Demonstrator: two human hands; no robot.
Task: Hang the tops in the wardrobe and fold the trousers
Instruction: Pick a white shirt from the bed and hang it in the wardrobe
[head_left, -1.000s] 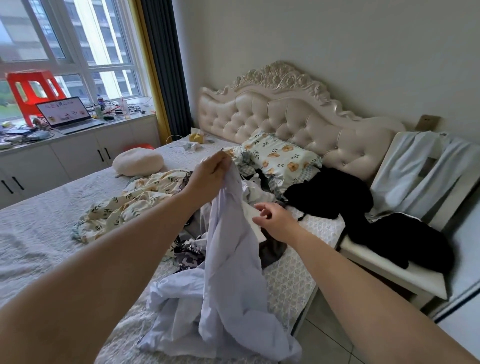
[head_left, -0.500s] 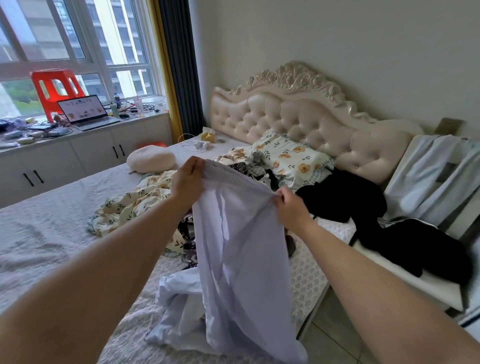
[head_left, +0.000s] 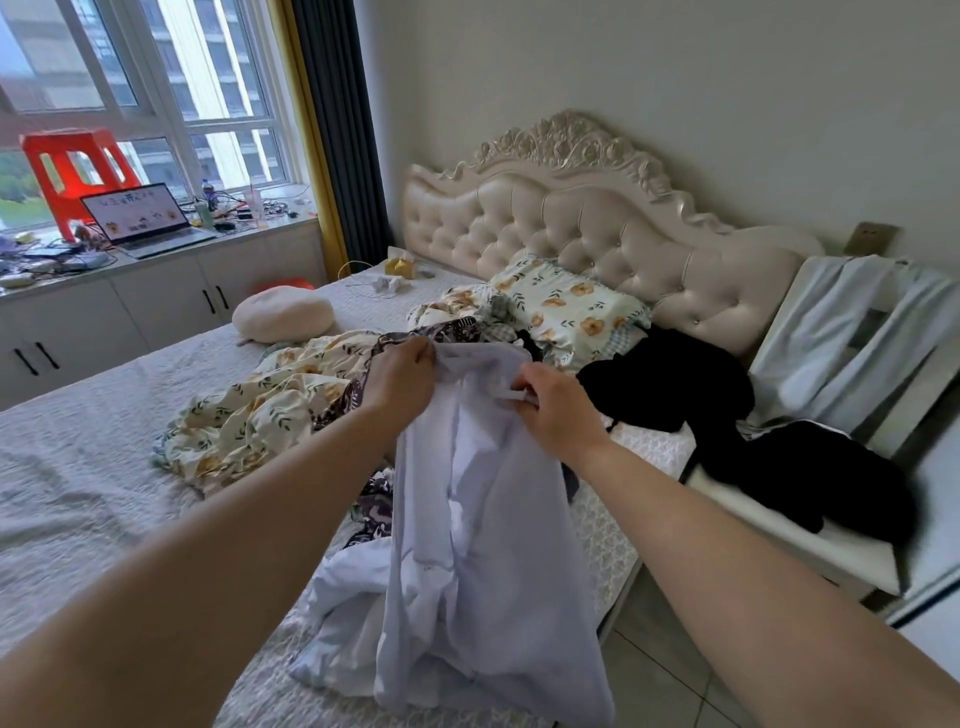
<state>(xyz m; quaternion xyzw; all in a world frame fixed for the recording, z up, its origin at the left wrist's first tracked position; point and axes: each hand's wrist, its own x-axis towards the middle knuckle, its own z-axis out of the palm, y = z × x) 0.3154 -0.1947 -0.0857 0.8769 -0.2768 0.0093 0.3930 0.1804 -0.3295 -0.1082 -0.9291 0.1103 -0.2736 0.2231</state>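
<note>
Two hands on one garment, centre frame: my left hand (head_left: 402, 376) pinches the top edge of the pale lilac garment (head_left: 488, 519), grip closed on the fabric; my right hand (head_left: 553, 410) pinches the same edge just beside it, also closed on cloth. The rest hangs down and its lower end trails onto the bed (head_left: 78, 467) at lower centre.

Handling, my read: thin woven cloth, light, fully limp, zero stiffness. It drapes and creases under its own weight, so it goes wherever gravity takes it. Not fragile, slightly slick. A pinch holds fine; no force needed.

Can't tell yet if it's a top or trousers, the shape is bunched. I'd spread the hands apart along the top edge to find shoulders or a waistband, then hold at those corners.

More clothes lie behind it in mid frame: a floral print piece (head_left: 260, 415) and a black garment (head_left: 670, 384) to the right.

Writing: the laptop (head_left: 145, 218), upper left of the frame, shows characters on screen, too small to read. No labels or brands legible on the garment.
</note>
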